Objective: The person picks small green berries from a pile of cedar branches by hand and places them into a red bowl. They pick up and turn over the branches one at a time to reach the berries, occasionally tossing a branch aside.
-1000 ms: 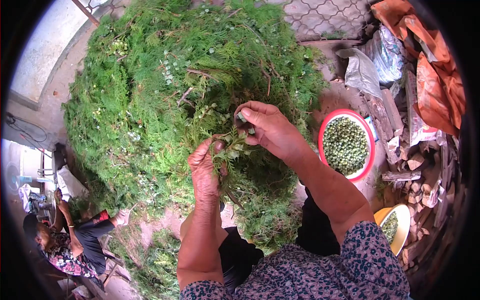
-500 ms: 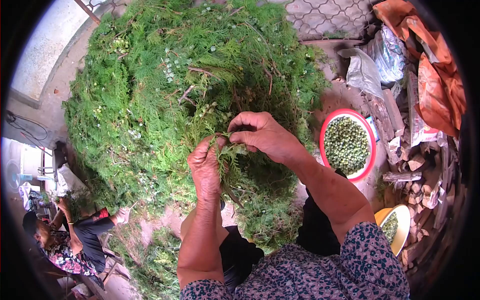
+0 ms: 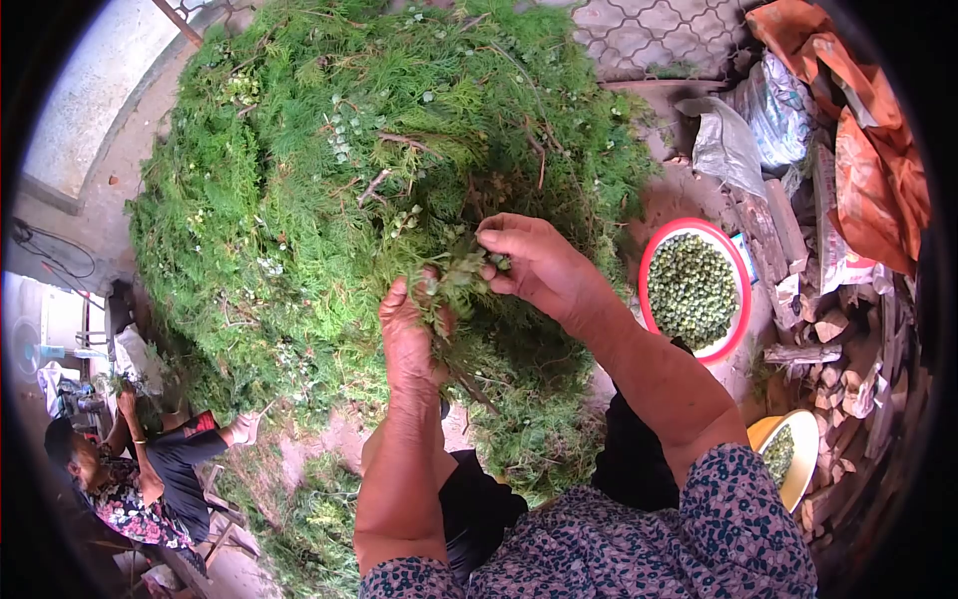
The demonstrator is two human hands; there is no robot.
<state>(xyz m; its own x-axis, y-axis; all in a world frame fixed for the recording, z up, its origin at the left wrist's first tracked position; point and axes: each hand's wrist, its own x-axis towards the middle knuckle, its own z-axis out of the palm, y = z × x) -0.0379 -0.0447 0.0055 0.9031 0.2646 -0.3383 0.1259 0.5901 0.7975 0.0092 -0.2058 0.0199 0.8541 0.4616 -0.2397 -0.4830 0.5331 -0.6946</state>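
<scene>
My left hand [image 3: 407, 334] is closed around a leafy evergreen sprig [image 3: 461, 278] with small green cones, blurred by motion. A thin brown stem trails below that hand. Just right of the sprig is my right hand [image 3: 544, 268], its thumb and fingers curled around a small green cone [image 3: 502, 263]; part of the cone is hidden by the fingers. Both hands are above the near side of a large heap of evergreen branches [image 3: 289, 190] dotted with pale green cones.
To the right stands a red-rimmed basin [image 3: 645, 290] full of green cones, and nearer me a yellow basin [image 3: 804, 464] with more. Stacked firewood [image 3: 833, 384], sacks [image 3: 783, 110] and an orange tarp [image 3: 878, 185] line the right edge. Another person [image 3: 150, 489] sits at lower left.
My right hand has moved slightly right and its thumb has lifted away from the left fingertips. The sprig in my left hand has shifted and turned, showing its cones.
</scene>
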